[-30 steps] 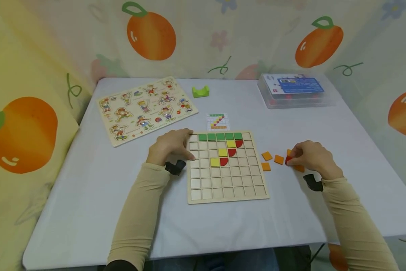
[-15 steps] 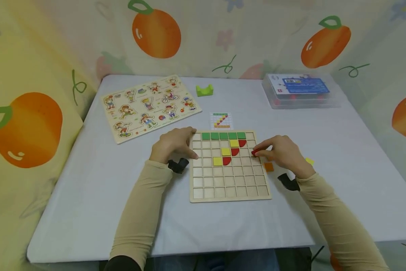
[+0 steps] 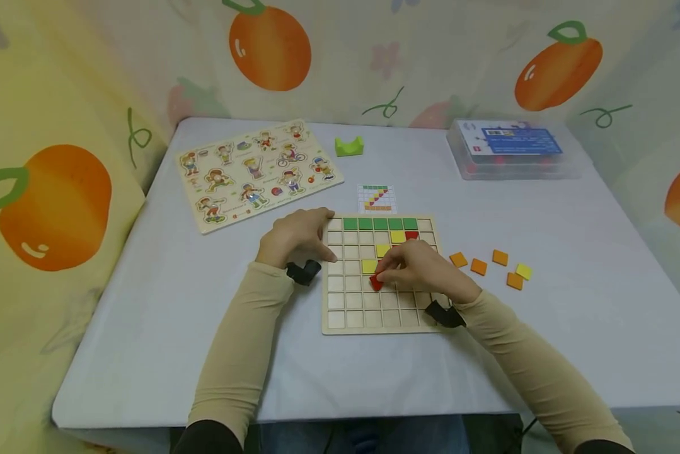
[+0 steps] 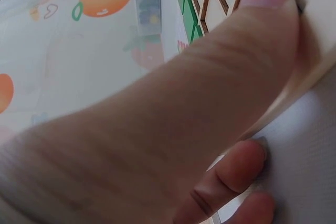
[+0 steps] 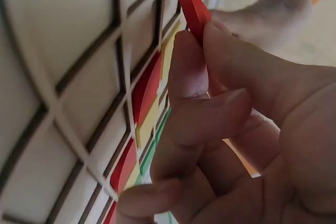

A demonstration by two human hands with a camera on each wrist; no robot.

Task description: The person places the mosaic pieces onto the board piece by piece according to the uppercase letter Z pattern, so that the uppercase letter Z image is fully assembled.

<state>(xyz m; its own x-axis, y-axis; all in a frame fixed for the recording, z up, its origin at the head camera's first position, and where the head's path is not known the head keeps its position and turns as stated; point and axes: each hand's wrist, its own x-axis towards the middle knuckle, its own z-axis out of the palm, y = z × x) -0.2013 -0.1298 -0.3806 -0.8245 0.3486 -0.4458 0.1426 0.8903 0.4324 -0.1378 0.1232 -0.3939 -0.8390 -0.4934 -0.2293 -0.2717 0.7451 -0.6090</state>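
A square wooden grid board (image 3: 345, 320) lies on the table, with a row of green tiles (image 3: 380, 224) along the top. Below them, yellow tiles (image 3: 397, 236) and red tiles (image 3: 411, 235) step down to the left, partly covered by my right hand (image 3: 421, 268). That hand pinches a red tile (image 5: 192, 9) between thumb and finger, tilted over the grid just under the lowest yellow tile. My left hand (image 3: 297, 238) holds the board's left edge near the upper corner; its thumb (image 4: 262, 30) lies on the rim, with other fingertips beside the edge.
Several orange tiles (image 3: 478, 267) and one yellow tile (image 3: 524, 271) lie right of the board. Behind it is a small pattern card (image 3: 377, 198). Farther back are a picture puzzle board (image 3: 260, 173), a green stand (image 3: 348, 147) and a clear plastic box (image 3: 510, 151).
My right hand has picked up the red tile from the loose pieces and carried it left over the board. The left hand has kept its place on the board's edge.
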